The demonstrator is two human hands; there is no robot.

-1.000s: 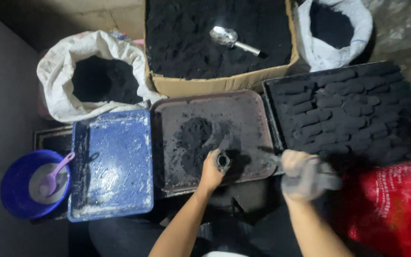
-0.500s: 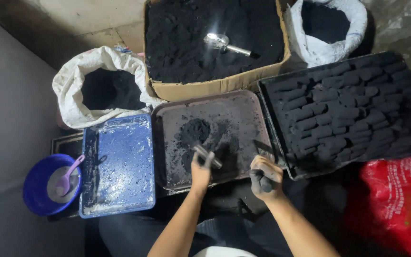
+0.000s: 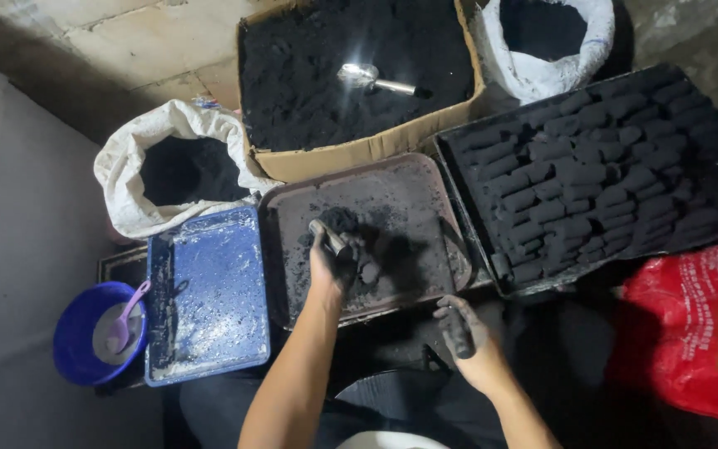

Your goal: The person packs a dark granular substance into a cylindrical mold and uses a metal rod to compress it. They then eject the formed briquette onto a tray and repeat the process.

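Note:
My left hand (image 3: 331, 264) is shut on a short metal tube (image 3: 325, 235) and presses it into the pile of black powder (image 3: 351, 223) on the brown tray (image 3: 446, 218). My right hand (image 3: 464, 331), black with dust, hovers near the tray's front edge close to my body. It holds a dark cylindrical briquette (image 3: 456, 335). To the right lies a black tray (image 3: 469, 223) filled with rows of several similar black briquettes (image 3: 592, 166).
A cardboard box (image 3: 359, 150) of black powder with a metal scoop (image 3: 369, 79) stands behind the tray. White sacks (image 3: 130, 179) (image 3: 533, 79) of powder flank it. At left are a blue tray (image 3: 207, 291) and a blue bowl (image 3: 76, 333) with a purple spoon (image 3: 126, 312). A red bag (image 3: 691, 324) sits at right.
My left hand has pushed forward with the tube into the powder pile. My right hand came in from the briquette tray and drew back toward my body, gripping a dark briquette.

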